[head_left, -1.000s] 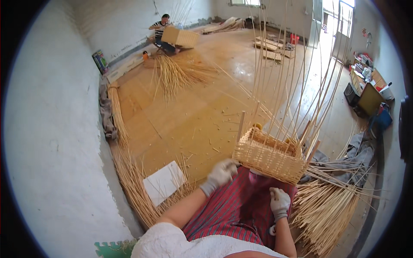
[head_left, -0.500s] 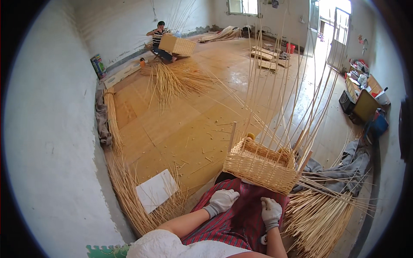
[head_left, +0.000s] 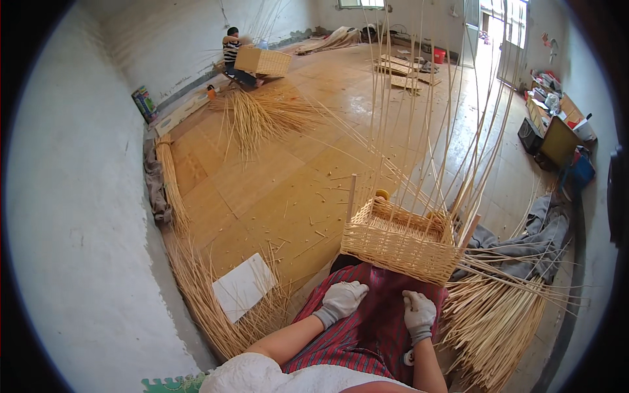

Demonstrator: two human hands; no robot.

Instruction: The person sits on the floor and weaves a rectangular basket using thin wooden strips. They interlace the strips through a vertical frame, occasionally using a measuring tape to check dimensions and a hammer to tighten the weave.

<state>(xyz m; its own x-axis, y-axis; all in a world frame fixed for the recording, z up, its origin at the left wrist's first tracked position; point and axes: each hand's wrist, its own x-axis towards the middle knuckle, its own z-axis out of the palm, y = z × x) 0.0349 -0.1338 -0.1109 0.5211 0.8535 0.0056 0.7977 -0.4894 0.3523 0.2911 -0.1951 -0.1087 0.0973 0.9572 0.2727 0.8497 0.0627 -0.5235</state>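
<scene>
A half-woven wicker basket (head_left: 403, 247) stands just beyond my knees, with long upright canes (head_left: 426, 118) rising from its walls. On my lap lies a red-and-blue striped apron (head_left: 327, 347) with a dark red panel. My left hand (head_left: 344, 301), in a white-grey work glove, rests over the apron with its fingers curled. Near the basket's front wall, my right hand (head_left: 419, 314), gloved alike, is also closed with bent fingers. Whatever either hand may hold is hidden or too small to name. Neither hand touches the basket.
Cane bundles lie at right (head_left: 495, 327) and left (head_left: 203, 288), the left one under a white board (head_left: 244, 288). Grey cloth (head_left: 524, 249) covers the right bundle's far end. Another person (head_left: 239, 59) sits far off behind a woven box (head_left: 263, 61). Cane scraps dot the floor.
The view has tilted slightly down. Both my hands stay over the lap, fingers curled, with only a slight shift. The distant person's arm has moved, raised near the head.
</scene>
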